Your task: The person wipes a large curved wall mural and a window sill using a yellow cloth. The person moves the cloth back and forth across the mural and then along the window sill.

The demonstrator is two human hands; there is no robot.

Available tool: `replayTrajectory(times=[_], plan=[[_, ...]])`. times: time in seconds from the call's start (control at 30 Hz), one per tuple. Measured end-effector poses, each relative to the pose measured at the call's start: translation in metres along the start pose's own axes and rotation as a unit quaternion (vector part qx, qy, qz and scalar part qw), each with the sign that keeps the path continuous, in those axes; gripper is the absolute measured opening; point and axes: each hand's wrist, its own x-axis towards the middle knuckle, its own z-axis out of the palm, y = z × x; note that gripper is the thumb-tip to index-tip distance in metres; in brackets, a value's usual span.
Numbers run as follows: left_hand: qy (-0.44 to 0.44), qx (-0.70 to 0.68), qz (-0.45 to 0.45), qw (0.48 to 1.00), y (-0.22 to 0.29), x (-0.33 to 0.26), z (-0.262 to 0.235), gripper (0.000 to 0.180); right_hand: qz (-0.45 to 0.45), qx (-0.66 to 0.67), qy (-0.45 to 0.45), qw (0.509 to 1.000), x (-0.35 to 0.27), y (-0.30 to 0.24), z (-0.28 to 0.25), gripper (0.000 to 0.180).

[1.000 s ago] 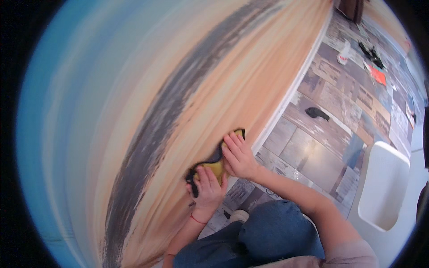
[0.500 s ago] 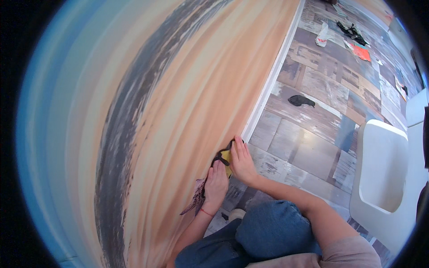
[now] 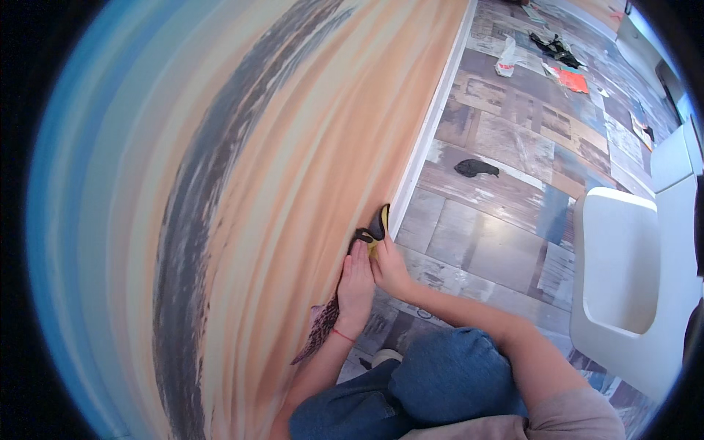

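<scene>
A cutout that looks like a wall sticker lies low against the painted wall, close to the white baseboard. Its lower part is speckled purple and dark; its upper part is black and yellow, with one curved tip standing off the wall. My left hand lies flat over its middle, fingers together and stretched out, hiding that part. At the upper edge my right hand has its fingers bent and closed on the yellow part, just below the curved tip.
A white baseboard runs along the wall's foot. On the patterned floor lie a black scrap, a white plastic bag, a black crumpled thing and an orange sheet. White moulded furniture stands at the right.
My right hand has gone from lying stretched over the cutout's upper end to closing on its edge, so the curved tip now shows. My left hand has slid slightly upward. The view has shifted a little.
</scene>
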Motion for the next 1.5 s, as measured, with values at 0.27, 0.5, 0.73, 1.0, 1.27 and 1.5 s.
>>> replayTrajectory(times=[0.27, 0.5, 0.73, 1.0, 1.27, 1.5], plan=[[-0.049, -0.070, 0.007, 0.996, 0.017, -0.004, 0.015, 0.056, -0.003, 0.024, -0.025, 0.999, 0.019, -0.001, -0.018, 0.071], [0.180, -0.136, -0.240, 0.944, -0.072, 0.035, -0.087, 0.071, -0.212, -0.033, 0.026, 0.976, 0.123, -0.121, -0.082, 0.066], [0.217, -0.144, -0.241, 0.935, -0.087, 0.021, -0.099, 0.066, -0.304, -0.050, 0.003, 0.951, 0.123, -0.160, -0.079, 0.075], [0.265, -0.203, -0.255, 0.908, -0.129, -0.030, -0.149, 0.088, -0.461, -0.080, -0.036, 0.883, 0.137, -0.211, -0.078, 0.073], [0.484, -0.362, -0.259, 0.753, -0.159, -0.074, -0.189, 0.089, -0.531, -0.066, 0.139, 0.833, 0.164, -0.343, -0.052, 0.078], [0.651, -0.328, -0.139, 0.671, -0.157, -0.076, -0.156, 0.082, -0.544, -0.090, 0.131, 0.824, 0.147, -0.376, -0.038, 0.078]])
